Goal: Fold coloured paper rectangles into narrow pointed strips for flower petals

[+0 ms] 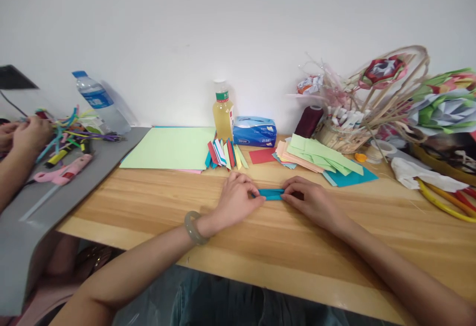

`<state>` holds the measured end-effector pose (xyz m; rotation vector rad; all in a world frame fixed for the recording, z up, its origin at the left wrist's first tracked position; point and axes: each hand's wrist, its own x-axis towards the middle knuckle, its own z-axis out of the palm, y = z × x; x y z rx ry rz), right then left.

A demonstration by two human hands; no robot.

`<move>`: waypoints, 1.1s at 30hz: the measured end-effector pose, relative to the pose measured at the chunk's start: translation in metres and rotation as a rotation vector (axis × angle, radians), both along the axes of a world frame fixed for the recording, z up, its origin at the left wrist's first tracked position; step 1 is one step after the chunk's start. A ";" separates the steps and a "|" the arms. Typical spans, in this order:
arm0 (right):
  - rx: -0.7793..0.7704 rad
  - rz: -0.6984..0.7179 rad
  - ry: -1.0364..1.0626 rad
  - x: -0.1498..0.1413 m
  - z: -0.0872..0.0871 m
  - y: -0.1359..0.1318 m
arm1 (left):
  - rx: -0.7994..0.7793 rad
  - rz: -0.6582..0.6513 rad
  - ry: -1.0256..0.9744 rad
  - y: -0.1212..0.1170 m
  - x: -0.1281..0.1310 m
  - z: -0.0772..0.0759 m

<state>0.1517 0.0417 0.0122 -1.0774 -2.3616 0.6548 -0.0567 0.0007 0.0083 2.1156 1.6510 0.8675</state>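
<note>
A narrow folded strip of blue paper (pixel 272 194) lies low over the wooden table (pixel 148 212). Its left end is pinched between the thumb and fingers of my left hand (pixel 238 197), which has a bangle (pixel 194 228) at the wrist. At the strip's other end, my right hand (pixel 310 199) grips it with closed fingers. Just beyond my hands stands a bunch of folded coloured paper pieces (pixel 225 154). To its right, a red paper piece (pixel 262 156) lies beside a loose pile of light green paper slips (pixel 316 151), with blue paper (pixel 353 176) under them.
Light green sheets (pixel 171 148) lie at the back left. A juice bottle (pixel 223 112) and a tissue pack (pixel 255 131) stand by the wall. Right are a basket of sticks (pixel 344 135) and paper flowers (pixel 442 107). At left, a co-worker's hand (pixel 31 135) is near a pink glue gun (pixel 69 171).
</note>
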 end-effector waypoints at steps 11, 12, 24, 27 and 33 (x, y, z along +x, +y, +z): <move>0.006 -0.021 -0.001 -0.002 -0.002 0.000 | -0.049 -0.018 0.062 0.000 0.000 0.000; 0.006 -0.023 -0.007 -0.002 -0.002 0.000 | -0.052 -0.020 0.075 0.000 0.001 0.001; 0.283 0.078 -0.068 0.003 -0.012 -0.003 | 0.176 -0.291 0.328 -0.004 -0.002 0.003; 0.374 0.158 -0.183 0.006 -0.010 -0.006 | 0.231 -0.326 0.486 -0.004 -0.003 0.001; 0.501 0.223 -0.326 0.009 -0.001 -0.015 | 0.405 -0.415 0.708 -0.012 -0.010 -0.006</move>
